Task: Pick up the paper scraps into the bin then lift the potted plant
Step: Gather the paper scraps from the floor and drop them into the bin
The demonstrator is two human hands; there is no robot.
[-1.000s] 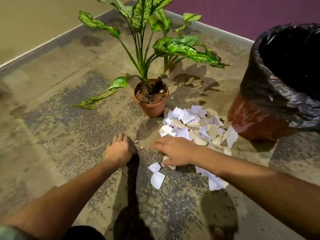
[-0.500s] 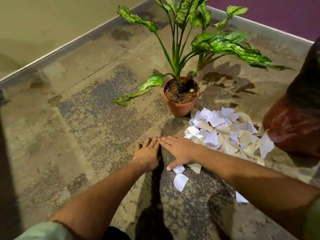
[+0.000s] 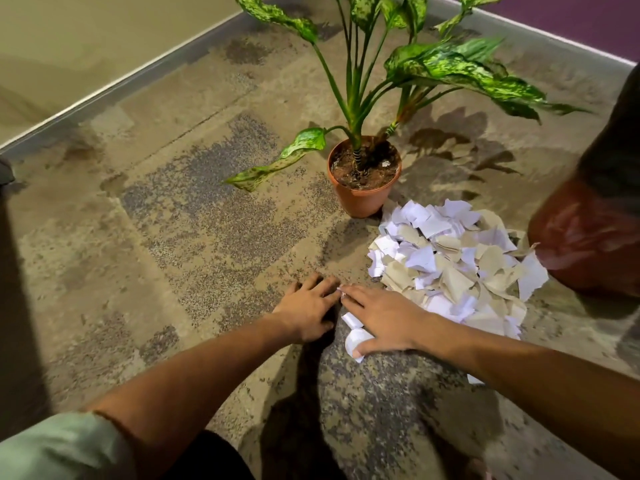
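Paper scraps [image 3: 453, 268] are lying heaped on the floor [image 3: 194, 216], between the potted plant [image 3: 363, 174] and the bin [image 3: 588, 237] at the right edge. Right hand [image 3: 384, 322] is pressing flat, fingers spread, on stray scraps. Left hand [image 3: 308, 311] is resting flat, empty, fingertips touching the right's.

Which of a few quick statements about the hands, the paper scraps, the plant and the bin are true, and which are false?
1. Both hands lie flat on the floor, the left hand beside the right hand. True.
2. The potted plant is lifted off the floor. False: it stands upright on the floor.
3. The paper scraps lie piled between the pot and the bin. True.
4. The left hand holds a fistful of scraps. False: it is open, with only a small scrap at its fingertips.
5. Some scraps lie under the right hand. True.
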